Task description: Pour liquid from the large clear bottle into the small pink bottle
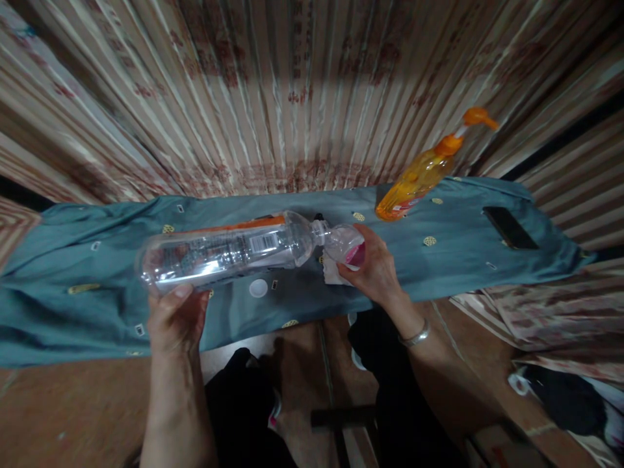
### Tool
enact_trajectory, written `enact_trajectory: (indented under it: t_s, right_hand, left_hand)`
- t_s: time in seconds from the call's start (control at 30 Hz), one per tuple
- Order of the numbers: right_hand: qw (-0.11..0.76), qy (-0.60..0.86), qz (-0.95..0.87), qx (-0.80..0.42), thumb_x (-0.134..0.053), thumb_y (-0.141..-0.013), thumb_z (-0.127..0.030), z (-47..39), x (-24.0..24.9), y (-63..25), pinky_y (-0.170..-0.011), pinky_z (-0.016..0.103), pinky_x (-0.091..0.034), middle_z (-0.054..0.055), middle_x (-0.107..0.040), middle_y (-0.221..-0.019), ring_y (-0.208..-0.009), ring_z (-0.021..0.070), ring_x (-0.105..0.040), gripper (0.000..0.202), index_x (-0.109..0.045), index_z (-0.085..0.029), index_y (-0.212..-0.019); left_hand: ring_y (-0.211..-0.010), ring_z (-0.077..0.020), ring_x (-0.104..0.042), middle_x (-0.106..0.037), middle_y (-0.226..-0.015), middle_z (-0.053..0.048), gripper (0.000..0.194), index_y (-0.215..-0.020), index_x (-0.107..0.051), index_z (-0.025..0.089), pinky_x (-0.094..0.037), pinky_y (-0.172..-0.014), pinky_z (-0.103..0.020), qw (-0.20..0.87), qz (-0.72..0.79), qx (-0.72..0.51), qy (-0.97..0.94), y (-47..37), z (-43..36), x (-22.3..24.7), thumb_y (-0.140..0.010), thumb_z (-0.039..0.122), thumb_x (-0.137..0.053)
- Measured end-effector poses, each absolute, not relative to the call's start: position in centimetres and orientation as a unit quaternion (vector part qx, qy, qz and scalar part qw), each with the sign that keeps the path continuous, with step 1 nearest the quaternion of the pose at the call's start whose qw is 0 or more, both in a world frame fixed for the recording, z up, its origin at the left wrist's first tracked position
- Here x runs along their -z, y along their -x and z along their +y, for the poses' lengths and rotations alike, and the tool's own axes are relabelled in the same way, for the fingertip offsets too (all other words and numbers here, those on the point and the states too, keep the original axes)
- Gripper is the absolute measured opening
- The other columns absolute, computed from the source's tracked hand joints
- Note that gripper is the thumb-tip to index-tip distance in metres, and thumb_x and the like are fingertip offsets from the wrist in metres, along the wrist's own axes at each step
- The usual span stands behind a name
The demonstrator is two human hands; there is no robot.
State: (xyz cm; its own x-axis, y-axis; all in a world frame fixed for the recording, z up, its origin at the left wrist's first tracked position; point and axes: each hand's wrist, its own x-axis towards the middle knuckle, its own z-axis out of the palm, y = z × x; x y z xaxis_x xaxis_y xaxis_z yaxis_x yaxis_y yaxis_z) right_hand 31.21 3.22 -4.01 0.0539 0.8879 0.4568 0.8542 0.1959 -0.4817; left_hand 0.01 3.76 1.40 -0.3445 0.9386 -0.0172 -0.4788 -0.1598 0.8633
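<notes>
A large clear plastic bottle [224, 252] with an orange-edged label lies sideways in the air, its neck pointing right. My left hand [179, 315] grips it near its base from below. The bottle's mouth meets a small clear container [341, 242] with something pink at its right end. My right hand [374, 266] is wrapped round that container, a silver bangle on the wrist. Beneath the right hand is a pale cloth or paper [333, 273], partly hidden. A round white cap [258, 288] rests on the teal cloth [302, 299] below the bottle.
An orange pump bottle [416, 182] with yellow-orange liquid stands at the back, right of centre. Farther right lies a dark phone [509, 227]. A pleated, patterned curtain [292, 97] hangs behind the cloth-covered table. A small black object [318, 217] shows behind the bottle's neck.
</notes>
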Motion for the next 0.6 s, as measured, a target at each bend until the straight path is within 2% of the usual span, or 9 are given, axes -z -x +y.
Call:
enact_trajectory:
  t_s: [0.13,0.23,0.4,0.6]
  right_hand:
    - [0.354,0.632,-0.689,-0.022,-0.072,-0.071,-0.028,3.21,4.08,-31.23,-0.111,0.060,-0.047,0.019,-0.061,-0.140,-0.131,0.0373,-0.058,0.076,-0.044,-0.016,-0.141]
    - [0.357,0.630,-0.689,-0.014,-0.072,-0.072,-0.028,3.22,4.25,-31.25,-0.112,0.060,-0.047,0.020,-0.062,-0.139,-0.131,0.0371,-0.059,0.076,-0.044,-0.015,-0.141]
    - [0.359,0.627,-0.692,-0.014,-0.072,-0.072,-0.029,3.15,4.44,-31.33,-0.111,0.059,-0.047,0.020,-0.062,-0.139,-0.131,0.0371,-0.059,0.077,-0.043,-0.015,-0.141]
    - [0.365,0.625,-0.689,-0.016,-0.074,-0.071,-0.028,3.09,4.49,-31.43,-0.111,0.060,-0.047,0.019,-0.062,-0.139,-0.130,0.0369,-0.059,0.077,-0.044,-0.016,-0.142]
  left_hand:
    - [-0.097,-0.0173,-0.062,-0.070,-0.111,0.000,0.058,-0.098,-0.073,0.029,-0.054,-0.068,-0.022,0.494,0.408,-0.712,-0.288,-0.21,3.65,-1.65,-0.042,0.018,-0.086]
    - [-0.097,-0.0167,-0.062,-0.070,-0.105,0.002,0.058,-0.098,-0.074,0.030,-0.056,-0.075,-0.023,0.486,0.399,-0.721,-0.291,-0.40,3.64,-1.84,-0.043,0.015,-0.082]
    - [-0.091,-0.0156,-0.061,-0.069,-0.099,0.004,0.058,-0.096,-0.073,0.030,-0.056,-0.075,-0.025,0.491,0.400,-0.721,-0.282,-0.55,3.70,-2.07,-0.041,0.011,-0.079]
    - [-0.099,-0.0168,-0.062,-0.070,-0.106,0.002,0.059,-0.099,-0.074,0.028,-0.058,-0.077,-0.024,0.485,0.394,-0.721,-0.300,-0.70,3.79,-2.23,-0.043,0.012,-0.078]
